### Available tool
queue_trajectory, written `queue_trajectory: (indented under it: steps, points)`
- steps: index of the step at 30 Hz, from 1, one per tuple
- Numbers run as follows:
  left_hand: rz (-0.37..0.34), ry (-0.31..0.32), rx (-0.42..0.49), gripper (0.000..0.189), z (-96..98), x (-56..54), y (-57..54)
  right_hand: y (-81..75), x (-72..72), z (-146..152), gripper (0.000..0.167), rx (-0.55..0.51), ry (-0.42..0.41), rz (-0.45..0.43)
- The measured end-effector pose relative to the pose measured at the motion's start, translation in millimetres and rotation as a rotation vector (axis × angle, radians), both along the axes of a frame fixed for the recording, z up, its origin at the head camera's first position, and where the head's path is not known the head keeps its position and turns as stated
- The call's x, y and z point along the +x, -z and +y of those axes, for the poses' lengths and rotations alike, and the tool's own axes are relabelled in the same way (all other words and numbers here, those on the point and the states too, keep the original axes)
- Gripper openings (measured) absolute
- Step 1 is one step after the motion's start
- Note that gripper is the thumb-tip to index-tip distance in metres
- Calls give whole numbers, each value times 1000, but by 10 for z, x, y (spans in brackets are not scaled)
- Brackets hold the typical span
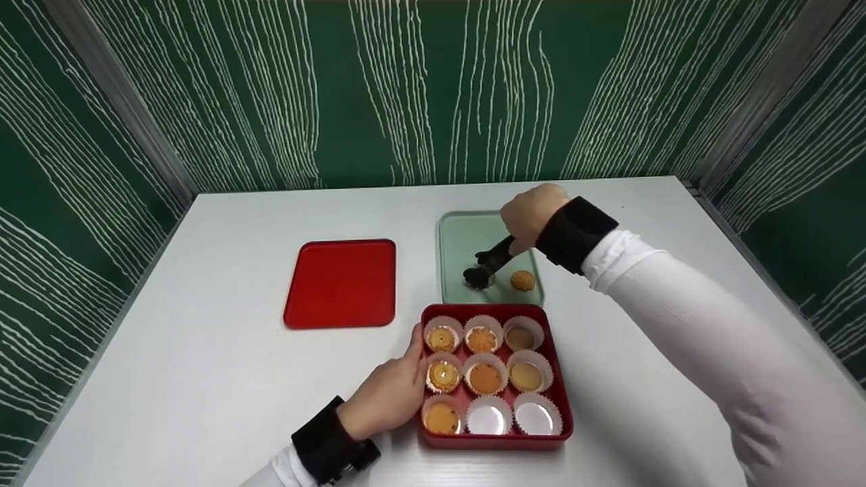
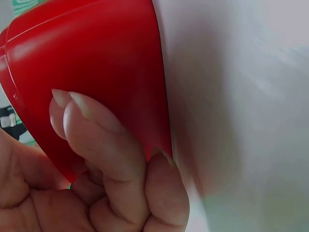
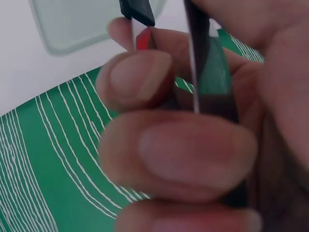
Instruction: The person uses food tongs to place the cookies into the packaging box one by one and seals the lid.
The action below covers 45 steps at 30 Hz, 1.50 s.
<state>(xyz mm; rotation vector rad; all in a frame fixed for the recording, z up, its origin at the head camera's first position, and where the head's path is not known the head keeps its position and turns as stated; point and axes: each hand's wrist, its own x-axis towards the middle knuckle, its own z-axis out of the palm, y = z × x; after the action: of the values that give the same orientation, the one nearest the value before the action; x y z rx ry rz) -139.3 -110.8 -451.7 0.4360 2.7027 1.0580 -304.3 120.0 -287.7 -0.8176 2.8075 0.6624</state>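
My left hand (image 1: pixel 389 396) holds the red box (image 1: pixel 497 443) at its left wall; bent fingers (image 2: pixel 104 130) lie against the wall in the left wrist view. White paper cups fill the box in rows. Several hold cookies, such as a star-shaped cookie (image 1: pixel 482 339); two front cups, the middle one (image 1: pixel 488 416) and the right one (image 1: pixel 536 414), are empty. My right hand (image 1: pixel 534 213) grips black tongs (image 1: pixel 497 257), tips low over the light green tray (image 1: pixel 467 230). A pale cookie (image 1: pixel 492 279) shows partly behind the tips. Beside it lies a swirled cookie (image 1: pixel 522 281).
A flat red tray (image 1: pixel 342 284) lies on the white table (image 1: pixel 230 284), left of the green tray. The box stands close in front of the green tray. Green panels with white wavy lines (image 1: pixel 446 88) wall in the table at the back and sides.
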Motion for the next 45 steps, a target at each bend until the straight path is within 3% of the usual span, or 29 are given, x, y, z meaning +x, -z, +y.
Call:
queue_trajectory:
  steps: [3,12,23,34,39,45]
  points:
    - [9,7,-3,63,17,31,-84,-25,-15,-9,43,11,-4,-21]
    - [-7,-3,12,64,12,38,-74,-79,-25,86,40,-29,-57,-19]
    - [5,5,4,63,19,49,-72,-205,0,140,43,25,7,-24]
    - [-18,-1,17,64,24,46,-84,-103,11,129,38,50,-30,-20]
    - [-14,-3,15,64,26,40,-80,-129,-11,185,37,29,18,-51]
    - [-6,-6,11,64,20,43,-62,-130,-150,225,38,33,37,-136]
